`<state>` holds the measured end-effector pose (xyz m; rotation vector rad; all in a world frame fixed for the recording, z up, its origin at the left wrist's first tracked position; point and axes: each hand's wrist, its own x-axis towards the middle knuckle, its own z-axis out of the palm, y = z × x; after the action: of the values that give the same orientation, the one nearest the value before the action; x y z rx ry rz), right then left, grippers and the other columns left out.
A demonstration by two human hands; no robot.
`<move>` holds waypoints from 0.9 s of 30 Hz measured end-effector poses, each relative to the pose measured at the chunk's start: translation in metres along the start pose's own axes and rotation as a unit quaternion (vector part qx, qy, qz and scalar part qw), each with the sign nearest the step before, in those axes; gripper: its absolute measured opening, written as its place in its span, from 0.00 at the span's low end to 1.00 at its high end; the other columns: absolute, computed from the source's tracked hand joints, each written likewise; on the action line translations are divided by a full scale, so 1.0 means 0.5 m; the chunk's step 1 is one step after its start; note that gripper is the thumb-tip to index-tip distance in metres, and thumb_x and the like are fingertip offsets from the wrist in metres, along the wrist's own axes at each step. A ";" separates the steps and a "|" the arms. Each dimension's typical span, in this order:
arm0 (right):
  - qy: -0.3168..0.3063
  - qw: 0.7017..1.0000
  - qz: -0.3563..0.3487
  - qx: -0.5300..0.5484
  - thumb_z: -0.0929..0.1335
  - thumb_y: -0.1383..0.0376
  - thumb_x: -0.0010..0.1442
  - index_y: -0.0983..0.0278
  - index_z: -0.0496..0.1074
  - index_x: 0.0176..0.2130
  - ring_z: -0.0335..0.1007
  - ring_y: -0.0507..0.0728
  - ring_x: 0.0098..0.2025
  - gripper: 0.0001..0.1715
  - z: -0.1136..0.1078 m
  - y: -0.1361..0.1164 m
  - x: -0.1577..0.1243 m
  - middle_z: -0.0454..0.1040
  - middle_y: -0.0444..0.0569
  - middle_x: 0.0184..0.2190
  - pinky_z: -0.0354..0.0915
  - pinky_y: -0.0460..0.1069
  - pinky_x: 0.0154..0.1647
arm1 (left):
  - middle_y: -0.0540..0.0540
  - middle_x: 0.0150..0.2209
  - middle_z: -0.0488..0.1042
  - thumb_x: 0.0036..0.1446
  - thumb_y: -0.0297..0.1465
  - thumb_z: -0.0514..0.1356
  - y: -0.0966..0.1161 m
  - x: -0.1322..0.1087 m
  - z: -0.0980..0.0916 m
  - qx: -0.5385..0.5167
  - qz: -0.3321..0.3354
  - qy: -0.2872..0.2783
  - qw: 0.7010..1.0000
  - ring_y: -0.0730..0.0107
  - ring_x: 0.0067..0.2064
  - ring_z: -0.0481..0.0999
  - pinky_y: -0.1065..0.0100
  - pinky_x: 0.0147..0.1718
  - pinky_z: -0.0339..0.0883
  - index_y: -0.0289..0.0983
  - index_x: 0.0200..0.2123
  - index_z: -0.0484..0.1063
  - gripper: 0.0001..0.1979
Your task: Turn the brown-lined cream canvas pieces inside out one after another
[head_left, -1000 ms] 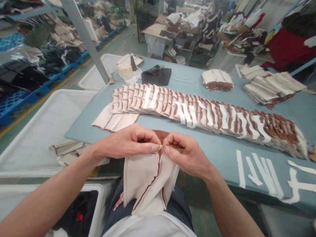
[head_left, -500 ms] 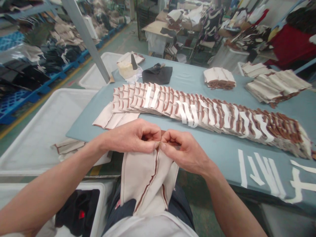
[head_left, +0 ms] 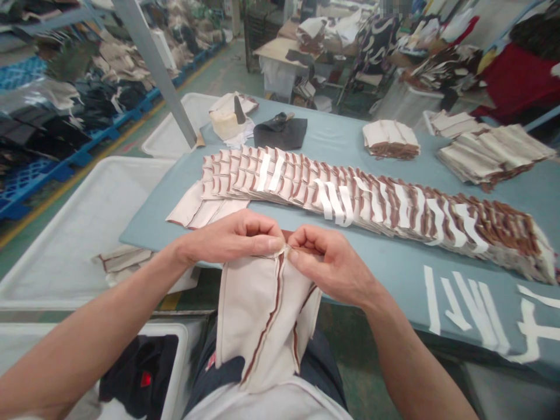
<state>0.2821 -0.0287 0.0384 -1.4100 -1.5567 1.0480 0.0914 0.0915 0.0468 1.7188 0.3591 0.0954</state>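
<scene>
Between my two hands hangs a cream fabric piece [head_left: 249, 309] with brown edges showing along its seams. My left hand [head_left: 238, 236] pinches its top edge just left of the middle seam, thumb on the near side. Close beside it, my right hand [head_left: 328, 259] pinches the same edge to the right of that seam. The lower part of the piece drapes down over my lap. Beyond my hands, a long row of overlapping cream and brown pieces [head_left: 297, 181] lies across the blue table [head_left: 153, 216], with white strips [head_left: 324, 201] laid over it.
Loose white strips [head_left: 476, 309] lie at the table's right front. Small stacks [head_left: 389, 137] and a black cloth [head_left: 282, 133] sit at the back. White bins [head_left: 87, 233] stand at left, near a grey post [head_left: 161, 76]. A person [head_left: 376, 41] is in the background.
Both hands stay pinched on the top edge of the fabric piece. The piece's right side has swung slightly outward, and my fingertips have shifted a little along the seam.
</scene>
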 end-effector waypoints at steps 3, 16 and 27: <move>-0.002 1.000 0.001 -0.003 0.66 0.64 0.59 0.63 0.68 0.29 0.54 0.48 0.25 0.07 0.003 -0.001 0.001 0.62 0.38 0.23 0.53 0.45 0.27 | 0.52 0.27 0.64 0.65 0.40 0.61 -0.001 -0.004 -0.004 0.007 -0.004 -0.010 1.000 0.76 0.27 0.60 0.75 0.26 0.54 0.32 0.33 0.73 0.16; 0.014 0.999 -0.005 -0.047 0.68 0.63 0.61 0.63 0.70 0.29 0.57 0.48 0.25 0.09 0.001 0.001 -0.002 0.65 0.38 0.22 0.55 0.44 0.29 | 0.55 0.23 0.64 0.52 0.25 0.57 0.031 -0.007 0.017 0.165 0.007 0.052 0.985 0.78 0.26 0.60 0.75 0.24 0.51 0.32 0.27 0.73 0.06; 0.035 0.998 0.000 -0.049 0.69 0.63 0.60 0.63 0.72 0.29 0.64 0.49 0.27 0.08 0.003 0.006 0.004 0.71 0.40 0.24 0.58 0.45 0.31 | 0.52 0.24 0.72 0.54 0.27 0.56 0.041 -0.003 0.025 0.189 0.006 0.092 0.978 0.77 0.27 0.66 0.75 0.27 0.57 0.31 0.29 0.77 0.10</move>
<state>0.2818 -0.0265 0.0352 -1.4974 -1.5757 0.9243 0.0970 0.0765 0.0649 2.0955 0.5305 0.2066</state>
